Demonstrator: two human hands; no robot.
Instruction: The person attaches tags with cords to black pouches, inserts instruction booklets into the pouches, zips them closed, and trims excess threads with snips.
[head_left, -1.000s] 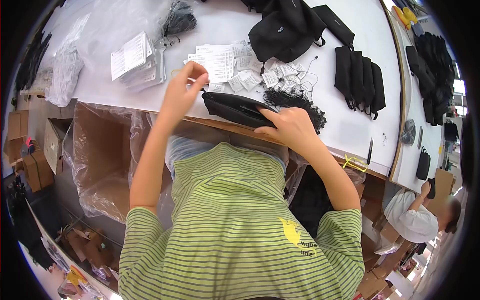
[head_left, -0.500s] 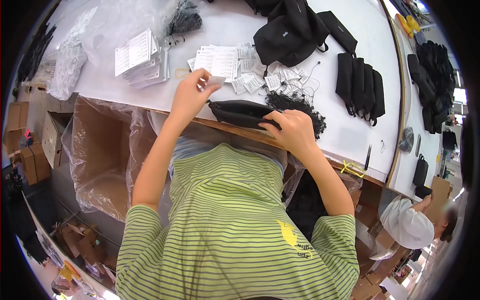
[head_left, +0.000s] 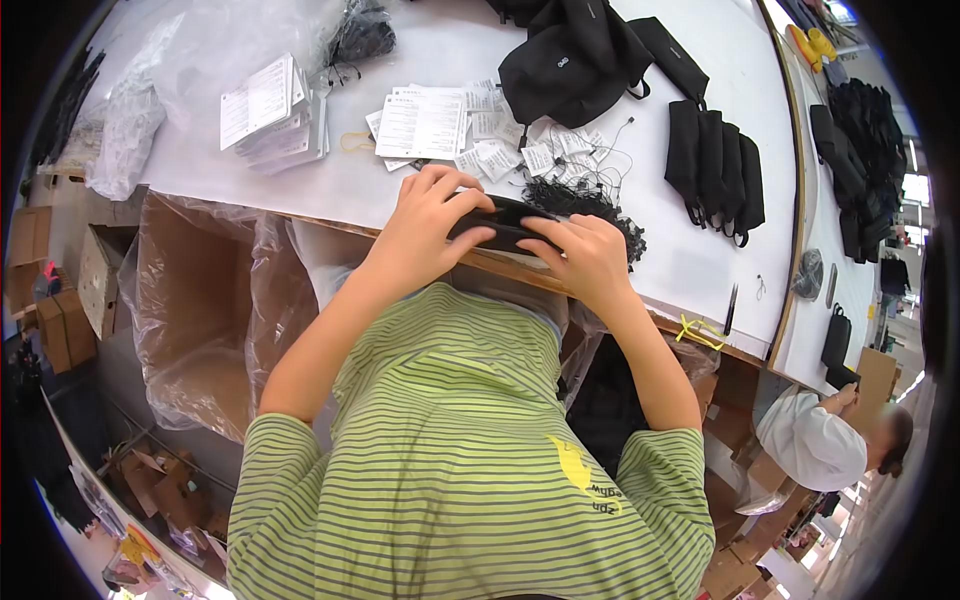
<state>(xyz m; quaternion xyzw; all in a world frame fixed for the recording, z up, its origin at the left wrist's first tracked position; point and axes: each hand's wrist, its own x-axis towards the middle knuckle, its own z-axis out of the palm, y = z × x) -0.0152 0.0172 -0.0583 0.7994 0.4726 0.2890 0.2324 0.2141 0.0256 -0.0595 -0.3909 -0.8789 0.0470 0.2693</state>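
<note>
A slim black zip pouch (head_left: 512, 222) is held near the table's front edge, its mouth parted. My left hand (head_left: 432, 218) grips the pouch's left end, with fingertips at the opening and the thumb below. My right hand (head_left: 588, 258) pinches the right end between thumb and fingers. No small whitish piece shows in my left hand; its fingers hide part of the pouch. Just beyond lie white printed tags (head_left: 495, 158) and a tangle of black cords (head_left: 575, 197). A stack of printed sheets (head_left: 420, 122) sits past my left hand.
More printed cards (head_left: 262, 105) are piled at left. Black bags (head_left: 570, 65) and several black pouches (head_left: 712, 165) lie at the back and right. A plastic-lined carton (head_left: 195, 300) stands below the table's left front edge. A person in white (head_left: 812, 440) works at right.
My left hand has come down and right onto the pouch; the small whitish piece it held is out of sight. My right hand still holds the pouch's right end.
</note>
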